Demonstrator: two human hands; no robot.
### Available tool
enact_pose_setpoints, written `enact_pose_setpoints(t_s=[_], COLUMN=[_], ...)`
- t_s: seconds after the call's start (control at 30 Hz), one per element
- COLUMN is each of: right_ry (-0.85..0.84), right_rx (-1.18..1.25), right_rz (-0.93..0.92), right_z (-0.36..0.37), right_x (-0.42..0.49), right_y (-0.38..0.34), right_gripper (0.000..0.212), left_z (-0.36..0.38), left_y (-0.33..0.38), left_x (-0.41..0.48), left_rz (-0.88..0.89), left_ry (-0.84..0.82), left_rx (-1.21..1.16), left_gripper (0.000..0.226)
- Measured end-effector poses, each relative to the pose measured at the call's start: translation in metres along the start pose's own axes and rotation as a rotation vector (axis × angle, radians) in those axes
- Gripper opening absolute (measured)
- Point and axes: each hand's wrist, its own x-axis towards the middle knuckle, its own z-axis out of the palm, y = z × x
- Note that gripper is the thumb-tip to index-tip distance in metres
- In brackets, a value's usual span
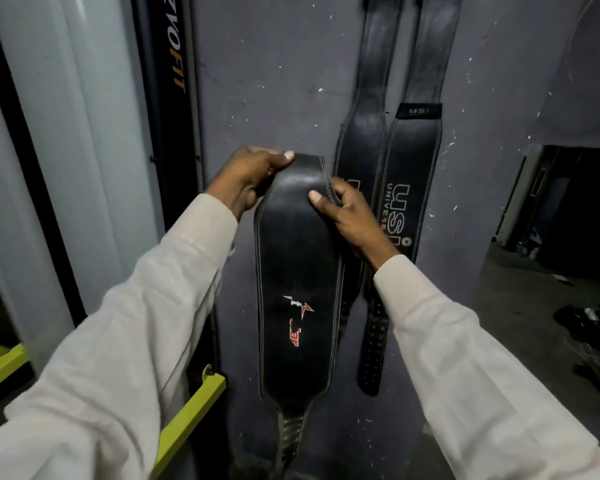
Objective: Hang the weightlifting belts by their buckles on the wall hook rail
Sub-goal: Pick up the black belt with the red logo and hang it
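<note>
A wide black leather belt with a red and white logo [297, 271] hangs down in front of the grey wall, folded over at its top. My left hand [253, 178] grips that fold from the left, thumb on top. My right hand [347, 216] holds its right edge, thumb pressed on the leather. The buckle of this belt is hidden behind the fold. Two more black belts hang flat on the wall to the right: a plain belt [364, 147] and a USI-lettered belt [414, 168]. Their buckles and the hook rail lie above the frame's top edge.
A black upright post with ZYOFIT lettering [168, 64] stands left of the wall. Yellow-green metal bars [191, 410] jut out low on the left. A dark opening with clutter on the floor [568, 271] lies to the right.
</note>
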Motion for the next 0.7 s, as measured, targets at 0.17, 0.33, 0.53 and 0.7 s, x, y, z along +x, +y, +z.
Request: enact_pose_setpoints(t_s=[0.17,0.33,0.53,0.7], right_ry=[-0.027,0.303,0.237,0.145], right_rx=[0.179,0.275,0.311,0.209], right_rz=[0.295,0.354,0.288,0.339], right_z=[-0.008,0.0,0.014,0.018], right_x=[0.005,0.03,0.003,-0.006], right_y=[-0.009,-0.014,0.0,0.004], right_gripper=[0.056,0.013,0.042,0.04], left_z=[0.016,0.028,0.008,0.014], left_y=[-0.04,-0.074,-0.035,-0.027], left_x=[-0.02,-0.036,0.001,0.02], left_rz=[0.031,0.119,-0.089,0.008], left_ry=[0.039,-0.053,-0.02,0.081], left_rx=[-0.004,0.218,-0.108,-0.019], left_gripper=[0.014,0.015,0.022,0.019])
